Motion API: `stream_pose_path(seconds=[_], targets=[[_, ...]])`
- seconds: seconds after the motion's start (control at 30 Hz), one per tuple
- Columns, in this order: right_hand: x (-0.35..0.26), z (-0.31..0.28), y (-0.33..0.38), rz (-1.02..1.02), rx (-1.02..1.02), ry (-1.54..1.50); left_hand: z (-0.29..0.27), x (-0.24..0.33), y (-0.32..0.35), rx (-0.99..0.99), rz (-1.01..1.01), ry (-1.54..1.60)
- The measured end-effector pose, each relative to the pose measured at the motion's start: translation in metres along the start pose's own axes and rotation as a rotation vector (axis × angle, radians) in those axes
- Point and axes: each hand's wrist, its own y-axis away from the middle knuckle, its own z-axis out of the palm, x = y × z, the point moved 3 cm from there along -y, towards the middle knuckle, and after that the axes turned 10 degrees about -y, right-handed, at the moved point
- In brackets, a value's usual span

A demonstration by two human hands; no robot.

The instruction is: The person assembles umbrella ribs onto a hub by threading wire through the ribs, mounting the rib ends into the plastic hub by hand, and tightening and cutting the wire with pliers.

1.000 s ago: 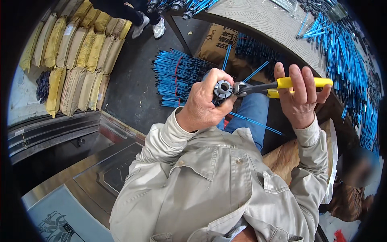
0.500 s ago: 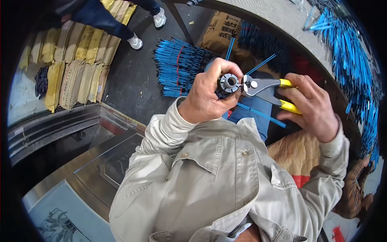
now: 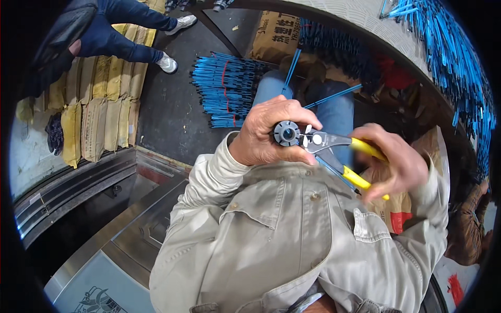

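Note:
My left hand (image 3: 263, 130) is closed around a black round hub (image 3: 286, 124) with slots round its rim and a hole in the middle. Thin blue rods stand out around that hand, one long blue rod (image 3: 336, 95) pointing to the upper right; their joint with the hub is hidden. Pliers (image 3: 330, 140) with yellow handles have their jaws against the hub's right side. In my right hand (image 3: 399, 161) are the spread handles, fingers over the upper one and thumb by the lower one. The right hand is slightly blurred.
Bundled blue rods (image 3: 222, 88) lie on the floor beyond my left hand. More blue rods (image 3: 449, 57) cover the table (image 3: 334, 9) at the upper right. Stacked sacks (image 3: 96, 125) line the left, near a standing person's legs (image 3: 133, 36). A carton (image 3: 274, 36) stands under the table.
Both hands and the pliers have moved down and slightly left. The pliers now tilt down to the right, their handles spread wider. The standing person's legs have shifted.

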Motion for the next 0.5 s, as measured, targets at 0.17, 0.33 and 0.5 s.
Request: stream_pose_path(seconds=[0.17,0.33,0.5], targets=[[-0.013,0.020,0.016,-0.163,0.384,0.809,0.004,0.000,-0.006,0.121,-0.037,0.017],[0.015,0.006,0.019,-0.090,0.098,0.078,0.000,0.000,-0.015,-0.051,-0.151,0.083],[0.025,0.005,0.010,0.158,-0.203,-0.601,0.000,-0.003,-0.014,-0.151,0.000,0.087]])
